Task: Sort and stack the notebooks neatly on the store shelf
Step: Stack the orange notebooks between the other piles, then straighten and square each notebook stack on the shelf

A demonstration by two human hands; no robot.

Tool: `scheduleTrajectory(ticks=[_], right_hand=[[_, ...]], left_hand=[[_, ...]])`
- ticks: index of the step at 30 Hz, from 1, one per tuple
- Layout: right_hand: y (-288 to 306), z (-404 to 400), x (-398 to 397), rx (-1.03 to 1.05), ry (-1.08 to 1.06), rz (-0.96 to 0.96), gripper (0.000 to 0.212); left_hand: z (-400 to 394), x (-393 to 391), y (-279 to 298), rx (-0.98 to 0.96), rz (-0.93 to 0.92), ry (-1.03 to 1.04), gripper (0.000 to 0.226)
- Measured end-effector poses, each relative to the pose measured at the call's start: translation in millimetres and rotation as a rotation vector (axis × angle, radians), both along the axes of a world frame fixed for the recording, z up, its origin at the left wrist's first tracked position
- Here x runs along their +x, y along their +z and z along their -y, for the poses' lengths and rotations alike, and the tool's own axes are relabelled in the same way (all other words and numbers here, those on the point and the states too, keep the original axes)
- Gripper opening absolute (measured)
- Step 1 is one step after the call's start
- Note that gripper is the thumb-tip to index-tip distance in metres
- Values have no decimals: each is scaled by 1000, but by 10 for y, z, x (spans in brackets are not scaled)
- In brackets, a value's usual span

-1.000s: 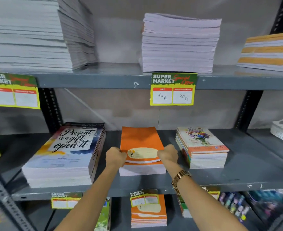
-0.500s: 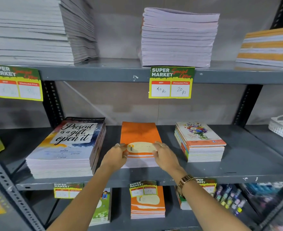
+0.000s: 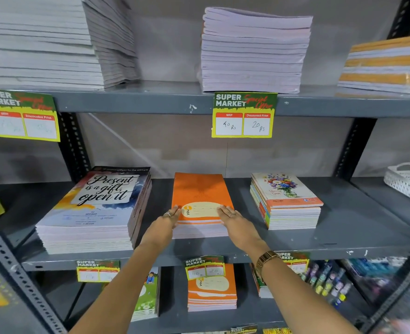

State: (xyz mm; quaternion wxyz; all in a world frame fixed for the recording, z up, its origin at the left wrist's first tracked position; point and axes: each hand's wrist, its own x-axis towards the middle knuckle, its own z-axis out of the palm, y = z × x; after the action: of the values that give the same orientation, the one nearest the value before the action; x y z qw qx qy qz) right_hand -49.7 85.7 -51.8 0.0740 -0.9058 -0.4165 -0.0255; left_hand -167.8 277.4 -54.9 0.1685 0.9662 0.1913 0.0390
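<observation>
A small stack of orange notebooks (image 3: pixel 200 191) lies in the middle of the grey middle shelf (image 3: pixel 343 239). My left hand (image 3: pixel 166 222) rests flat against the stack's front left corner, fingers stretched out. My right hand (image 3: pixel 235 222) lies flat on its front right corner, fingers extended, a gold watch on the wrist. Neither hand grips a notebook. Left of the orange stack sits a tall pile with a "Present is a gift, open it" cover (image 3: pixel 97 208). To the right stands a stack with a flower cover (image 3: pixel 286 198).
The top shelf holds pale notebook piles at left (image 3: pixel 44 42), centre (image 3: pixel 252 51) and an orange-striped pile at right (image 3: pixel 387 66). A white basket (image 3: pixel 408 182) sits far right. Yellow price tags (image 3: pixel 243 115) hang on shelf edges. More orange notebooks (image 3: pixel 212 292) lie on the lower shelf.
My hands went from closed fists gripping the orange stack's front edge to flat, spread fingers resting on its front corners. The stack sits slightly further back on the shelf.
</observation>
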Motion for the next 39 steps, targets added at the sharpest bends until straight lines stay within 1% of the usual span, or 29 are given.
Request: scheduleTrajectory(ticks=[6, 16, 21, 26, 30, 33, 36, 39], right_hand=[[66, 27, -46, -46, 1, 51, 75], [72, 39, -72, -94, 24, 112, 69], [39, 38, -74, -82, 29, 120, 67], [16, 53, -71, -63, 30, 103, 66], [28, 67, -39, 33, 16, 39, 52], [58, 174, 10, 142, 10, -75, 47], [55, 388, 114, 249, -65, -13, 46], [58, 650, 285, 327, -121, 67, 46]], left_hand=[[21, -3, 12, 65, 3, 8, 71], [78, -41, 63, 98, -7, 10, 77], [112, -54, 69, 138, -29, 23, 72], [132, -37, 73, 151, -71, 46, 73], [255, -40, 89, 197, -77, 64, 63], [395, -44, 71, 319, -122, 101, 61], [535, -14, 70, 419, -96, 118, 63], [742, 100, 87, 439, -31, 70, 61]])
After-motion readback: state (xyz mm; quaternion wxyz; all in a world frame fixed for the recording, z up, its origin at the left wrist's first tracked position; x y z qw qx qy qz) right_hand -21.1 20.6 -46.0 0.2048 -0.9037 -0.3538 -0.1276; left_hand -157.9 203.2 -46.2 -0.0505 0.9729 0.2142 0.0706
